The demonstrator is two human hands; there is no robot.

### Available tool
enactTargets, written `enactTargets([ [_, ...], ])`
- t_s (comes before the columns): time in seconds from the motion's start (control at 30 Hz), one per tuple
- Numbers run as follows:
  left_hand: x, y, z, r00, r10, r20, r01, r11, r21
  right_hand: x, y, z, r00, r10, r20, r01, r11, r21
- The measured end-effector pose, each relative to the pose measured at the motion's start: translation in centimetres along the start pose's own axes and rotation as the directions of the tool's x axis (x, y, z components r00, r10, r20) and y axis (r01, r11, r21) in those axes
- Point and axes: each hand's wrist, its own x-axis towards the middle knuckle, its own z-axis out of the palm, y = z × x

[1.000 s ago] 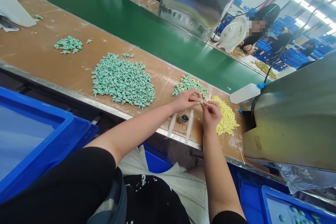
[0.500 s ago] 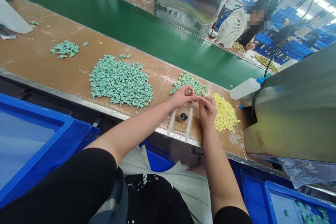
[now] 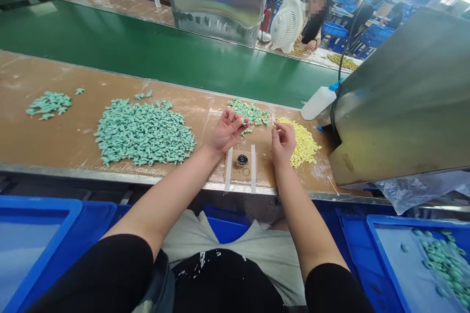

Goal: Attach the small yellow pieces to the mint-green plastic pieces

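blue crate (image 3: 40, 204) near left, contents not readable. brown surface (image 3: 55, 146): small teal pile (image 3: 49, 104) at left, big teal pile (image 3: 143, 132) right of it. left hand (image 3: 225, 132) is just right of the big pile, palm half up, fingers loosely curled, with the tips at the near edge of the mixed teal/yellow pile (image 3: 249, 111). one teal piece (image 3: 246, 130) sits at the fingertips, can't tell if gripped or just lying there. black round part (image 3: 242, 160) sits near, between two white tape strips and between the hands. right hand (image 3: 282, 141) is apart from the left, thumb and index pinched narrow, anything held too small to see, at the left edge of the yellow pile (image 3: 301, 144). white bottle (image 3: 318, 103) and steel hood (image 3: 404, 98) further right. second blue crate (image 3: 392, 264) near right holds teal pieces. my read: mixed pile is small next to the teal and yellow stock, so most is still left.
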Motion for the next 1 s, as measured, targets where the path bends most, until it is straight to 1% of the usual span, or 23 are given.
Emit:
enactTargets([
  [0.07, 0.0, 0.0, 0.0, 1.000, -0.009, 0.009, 0.009, 1.000, -0.012, 0.1, 0.1, -0.1, 0.997, 0.048, -0.062, -0.045, 0.998, 0.048],
  [0.13, -0.1, 0.1, 0.0, 0.999, -0.051, 0.009, 0.051, 0.999, -0.015, 0.1, 0.3, -0.2, 0.988, 0.103, -0.117, -0.091, 0.990, 0.109],
  [0.23, -0.3, 0.4, 0.0, 0.995, -0.101, 0.005, 0.101, 0.995, -0.016, 0.2, 0.4, -0.2, 0.973, 0.162, -0.165, -0.136, 0.978, 0.160],
  [0.33, -0.3, 0.8, 0.1, 0.996, -0.091, -0.001, 0.091, 0.996, -0.019, 0.4, 0.4, -0.2, 0.966, 0.171, -0.194, -0.143, 0.978, 0.150],
  [0.4, -0.1, 0.9, 0.1, 0.997, -0.075, -0.016, 0.075, 0.997, -0.003, 0.6, 0.3, -0.7, 0.964, 0.152, -0.218, -0.130, 0.985, 0.110],
  [0.43, 0.0, 0.8, 0.0, 0.998, -0.064, -0.024, 0.064, 0.998, 0.011, 0.6, 0.3, -1.2, 0.968, 0.137, -0.209, -0.124, 0.989, 0.075],
  [0.47, 0.2, 0.8, -0.2, 0.998, -0.049, -0.031, 0.050, 0.998, 0.024, 0.6, 0.2, -1.8, 0.978, 0.122, -0.171, -0.119, 0.993, 0.029],
  [0.5, 0.5, 0.7, -0.3, 0.999, -0.029, -0.034, 0.030, 0.999, 0.033, 0.5, 0.2, -2.6, 0.989, 0.107, -0.100, -0.111, 0.993, -0.030],
  [0.53, 0.7, 0.5, -0.6, 0.999, -0.004, -0.032, 0.005, 0.999, 0.038, 0.4, 0.2, -3.3, 0.996, 0.093, -0.001, -0.093, 0.991, -0.101],
  [0.57, 0.9, 0.4, -0.8, 1.000, 0.022, -0.022, -0.021, 0.999, 0.040, 0.2, 0.2, -4.2, 0.990, 0.080, 0.117, -0.058, 0.982, -0.179],
  [0.6, 1.1, 0.2, -1.0, 0.999, 0.048, -0.006, -0.047, 0.998, 0.042, 0.0, 0.2, -4.9, 0.970, 0.065, 0.236, -0.002, 0.967, -0.256],
  [0.63, 1.3, 0.1, -1.3, 0.997, 0.071, 0.015, -0.072, 0.996, 0.045, -0.3, 0.3, -5.6, 0.937, 0.049, 0.345, 0.069, 0.945, -0.321],
  [0.7, 1.6, -0.1, -1.7, 0.993, 0.104, 0.060, -0.107, 0.993, 0.056, -0.7, 0.4, -6.6, 0.860, 0.030, 0.509, 0.213, 0.886, -0.412],
  [0.73, 1.7, -0.2, -1.9, 0.991, 0.112, 0.079, -0.117, 0.991, 0.062, -0.9, 0.5, -6.9, 0.828, 0.029, 0.560, 0.269, 0.856, -0.442],
  [0.8, 1.8, -0.4, -2.1, 0.986, 0.127, 0.105, -0.134, 0.989, 0.059, -0.9, 0.6, -7.1, 0.788, 0.046, 0.614, 0.334, 0.806, -0.489],
  [0.9, 1.9, -0.6, -2.0, 0.980, 0.153, 0.125, -0.160, 0.986, 0.046, -0.4, 0.8, -6.8, 0.761, 0.066, 0.646, 0.374, 0.768, -0.519],
  [0.97, 2.0, -0.9, -1.9, 0.975, 0.170, 0.145, -0.183, 0.980, 0.080, 0.1, 1.0, -6.3, 0.746, 0.042, 0.665, 0.399, 0.771, -0.497],
  [1.0, 2.1, -1.0, -1.9, 0.971, 0.179, 0.160, -0.198, 0.973, 0.115, 0.4, 1.0, -5.9, 0.746, 0.017, 0.666, 0.402, 0.785, -0.471],
])
